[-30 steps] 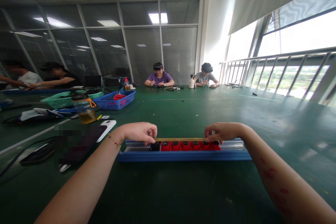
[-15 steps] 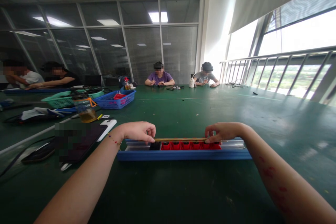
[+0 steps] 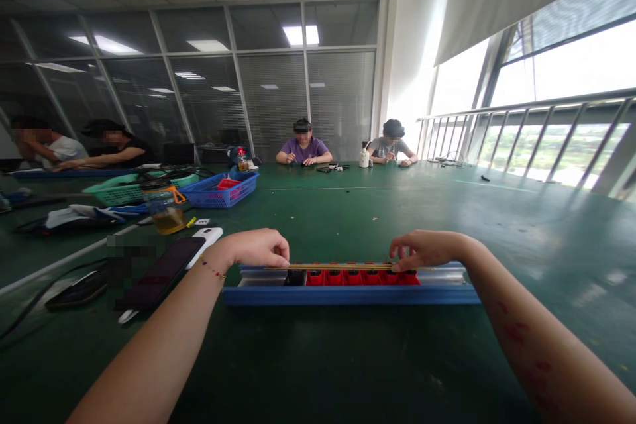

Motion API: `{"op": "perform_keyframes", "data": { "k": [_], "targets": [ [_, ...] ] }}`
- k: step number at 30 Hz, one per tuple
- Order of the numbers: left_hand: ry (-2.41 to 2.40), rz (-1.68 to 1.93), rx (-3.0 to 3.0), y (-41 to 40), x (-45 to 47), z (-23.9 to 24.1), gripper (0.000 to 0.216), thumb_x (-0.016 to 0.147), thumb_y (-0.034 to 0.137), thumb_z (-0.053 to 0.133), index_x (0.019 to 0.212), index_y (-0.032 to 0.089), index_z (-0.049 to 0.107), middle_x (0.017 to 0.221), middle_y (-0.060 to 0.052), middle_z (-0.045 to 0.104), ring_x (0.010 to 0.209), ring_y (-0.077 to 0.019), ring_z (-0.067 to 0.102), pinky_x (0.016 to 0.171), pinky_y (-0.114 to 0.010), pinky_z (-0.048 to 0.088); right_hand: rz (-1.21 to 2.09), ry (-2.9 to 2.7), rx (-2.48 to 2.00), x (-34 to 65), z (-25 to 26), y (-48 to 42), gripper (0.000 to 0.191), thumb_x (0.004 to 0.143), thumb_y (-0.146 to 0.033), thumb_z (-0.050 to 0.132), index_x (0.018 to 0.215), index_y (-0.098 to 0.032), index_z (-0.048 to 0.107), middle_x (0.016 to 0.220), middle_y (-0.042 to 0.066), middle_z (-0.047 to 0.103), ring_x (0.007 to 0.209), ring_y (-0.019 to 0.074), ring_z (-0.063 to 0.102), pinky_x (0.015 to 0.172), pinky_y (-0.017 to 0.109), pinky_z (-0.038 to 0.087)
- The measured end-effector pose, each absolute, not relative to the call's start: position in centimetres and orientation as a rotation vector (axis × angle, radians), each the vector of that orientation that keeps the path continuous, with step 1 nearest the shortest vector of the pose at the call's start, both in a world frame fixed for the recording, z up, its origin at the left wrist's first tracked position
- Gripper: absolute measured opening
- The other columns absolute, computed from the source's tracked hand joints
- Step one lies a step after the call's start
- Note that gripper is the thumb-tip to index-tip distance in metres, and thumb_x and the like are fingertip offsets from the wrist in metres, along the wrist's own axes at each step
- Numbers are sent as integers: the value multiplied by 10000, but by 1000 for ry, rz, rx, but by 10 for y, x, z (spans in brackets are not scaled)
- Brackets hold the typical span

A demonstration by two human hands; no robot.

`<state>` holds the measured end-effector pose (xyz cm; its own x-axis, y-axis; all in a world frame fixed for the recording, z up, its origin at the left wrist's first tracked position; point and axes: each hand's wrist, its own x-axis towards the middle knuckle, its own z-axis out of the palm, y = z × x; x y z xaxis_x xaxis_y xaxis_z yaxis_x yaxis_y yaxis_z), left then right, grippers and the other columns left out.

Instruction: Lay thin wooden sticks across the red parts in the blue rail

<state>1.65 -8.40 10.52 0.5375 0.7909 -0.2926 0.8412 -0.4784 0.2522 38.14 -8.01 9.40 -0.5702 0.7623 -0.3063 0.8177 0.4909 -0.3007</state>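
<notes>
As left hand [image 3: 263, 247] and right hand [image 3: 422, 249] curl at thin yellow sticks [image 3: 342, 267], step looks like positioning them.
Sticks run lengthwise above red holders [image 3: 334, 279] and black block [image 3: 295, 279] in blue rail [image 3: 348, 297] on worktop [image 3: 328, 358]; both thumbs at the sticks, pinching or just touching, can't tell. Next move likely calls for light, even fingertip control.

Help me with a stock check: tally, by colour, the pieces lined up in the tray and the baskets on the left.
Red pieces in the blue tray: 6, one partly behind the right hand
Black piece: 1
Green basket: 1
Blue basket: 1
Total: 9
</notes>
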Motion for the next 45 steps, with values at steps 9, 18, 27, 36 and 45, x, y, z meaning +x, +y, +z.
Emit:
{"op": "perform_keyframes", "data": {
  "k": [9, 18, 27, 36, 45],
  "targets": [
    [1278, -155, 2388, -80, 14, 103, 261, 719, 398, 515, 852, 209, 637, 778, 12, 652, 687, -133, 567, 530, -189, 382, -580, 2647, 1307, 381, 92, -78, 511, 690, -615, 520, 993, -225, 647, 925, 48, 659, 808, 216, 596, 641, 265, 434],
    [1281, -140, 2422, -81, 15, 105, 253, 716, 405, 518, 814, 210, 646, 763, 12, 646, 675, -134, 562, 531, -195, 376, -575, 2663, 1308, 381, 92, -79, 458, 684, -561, 549, 942, -202, 671, 910, 51, 669, 802, 216, 599, 636, 258, 437],
    [1514, 99, 2564, -100, 22, 123, 272, 753, 437, 472, 776, 224, 639, 727, 12, 635, 661, -140, 555, 555, -214, 353, -594, 2660, 1301, 381, 92, -79, 448, 687, -557, 552, 938, -206, 671, 911, 46, 672, 801, 217, 604, 638, 261, 443],
    [1752, 443, 2739, -99, -5, 141, 282, 760, 432, 470, 870, 244, 650, 892, 14, 630, 779, -156, 547, 663, -214, 367, -644, 2638, 1352, 383, 93, -78, 567, 660, -577, 571, 1089, -205, 568, 940, 53, 656, 805, 215, 608, 650, 270, 447],
    [1899, 381, 2611, -59, -20, 117, 224, 711, 379, 511, 813, 237, 650, 856, 6, 658, 766, -167, 578, 631, -226, 384, -451, 2757, 1642, 406, 112, -87, 584, 736, -584, 478, 1178, -202, 471, 984, 81, 621, 857, 234, 578, 705, 327, 441]
  ]
}}
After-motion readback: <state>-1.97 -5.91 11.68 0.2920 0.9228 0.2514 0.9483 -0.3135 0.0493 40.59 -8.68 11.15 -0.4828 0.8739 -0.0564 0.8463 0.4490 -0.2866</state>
